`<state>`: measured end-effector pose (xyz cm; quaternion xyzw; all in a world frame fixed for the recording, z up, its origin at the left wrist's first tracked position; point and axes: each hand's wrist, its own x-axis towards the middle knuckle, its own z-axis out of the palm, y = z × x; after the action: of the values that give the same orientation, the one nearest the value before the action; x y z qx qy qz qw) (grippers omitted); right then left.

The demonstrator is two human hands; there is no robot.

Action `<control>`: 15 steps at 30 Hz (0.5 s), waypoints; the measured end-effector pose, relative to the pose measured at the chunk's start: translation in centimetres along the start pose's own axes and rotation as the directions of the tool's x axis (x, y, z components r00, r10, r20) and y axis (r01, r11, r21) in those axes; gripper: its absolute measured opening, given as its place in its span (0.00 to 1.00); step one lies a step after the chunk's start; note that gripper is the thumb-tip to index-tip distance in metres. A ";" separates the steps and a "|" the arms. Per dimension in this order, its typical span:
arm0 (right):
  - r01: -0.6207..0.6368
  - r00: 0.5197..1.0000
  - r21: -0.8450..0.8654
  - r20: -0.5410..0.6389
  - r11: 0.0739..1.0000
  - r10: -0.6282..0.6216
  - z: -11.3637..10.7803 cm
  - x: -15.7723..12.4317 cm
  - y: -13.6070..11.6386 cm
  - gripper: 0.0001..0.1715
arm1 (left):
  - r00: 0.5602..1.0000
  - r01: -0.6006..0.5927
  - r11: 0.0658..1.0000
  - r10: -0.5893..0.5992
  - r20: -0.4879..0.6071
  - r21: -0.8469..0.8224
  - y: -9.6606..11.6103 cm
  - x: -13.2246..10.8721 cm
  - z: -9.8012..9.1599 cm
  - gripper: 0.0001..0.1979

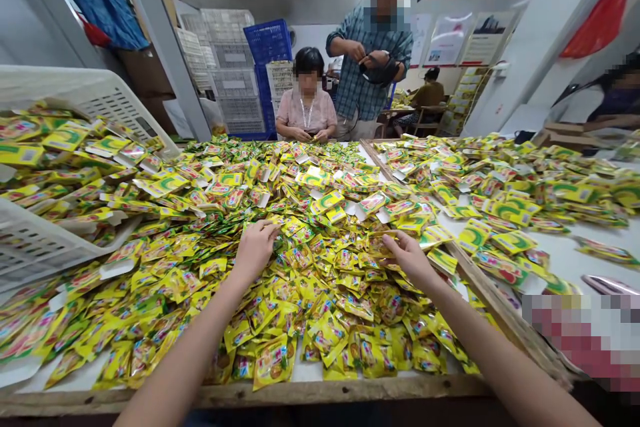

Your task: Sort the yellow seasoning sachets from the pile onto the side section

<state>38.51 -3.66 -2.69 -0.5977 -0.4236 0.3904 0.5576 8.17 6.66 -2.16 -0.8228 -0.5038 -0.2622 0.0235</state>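
Note:
Both my hands reach over a wide heap of small yellow packets [275,357] on a wood-edged table. My left hand [257,247] is at the heap's middle, its fingers bent together near the packets; whether anything is between them is hidden. To the right, my right hand [407,253] has thumb and fingers apart, with a yellow packet [379,244] right at the fingertips; I cannot tell if it is held. Beyond my hands lie flat yellow boxes [327,202], some with open white flaps.
A white crate [120,103] of yellow boxes lies tipped at the left. A wooden strip [480,287] divides the table on the right, with more boxes beyond. One person [306,110] sits across; another [373,60] stands behind. Stacked crates [235,80] are at the back.

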 end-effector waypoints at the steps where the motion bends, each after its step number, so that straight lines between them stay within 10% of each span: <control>1: -0.037 0.999 0.058 0.018 0.998 0.036 0.6 -0.6 -0.2 0.22 | 0.999 -0.002 1.000 0.002 -0.052 -0.002 0.7 -0.8 -0.1 0.16; 6: -0.237 0.962 0.251 0.195 0.939 0.190 4.2 -4.6 -0.8 0.25 | 0.889 -0.390 0.915 0.345 -0.301 -0.102 5.5 -6.0 -0.2 0.13; 15: -0.376 0.906 0.465 0.365 0.801 0.213 6.4 -7.1 -1.4 0.21 | 0.771 -0.632 0.772 0.619 -0.149 -0.060 8.0 -7.5 0.7 0.17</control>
<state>30.06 -8.16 -1.75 -0.4163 -0.2797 0.6583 0.5613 12.52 -3.16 -4.31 -0.9262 -0.1839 -0.3148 0.0960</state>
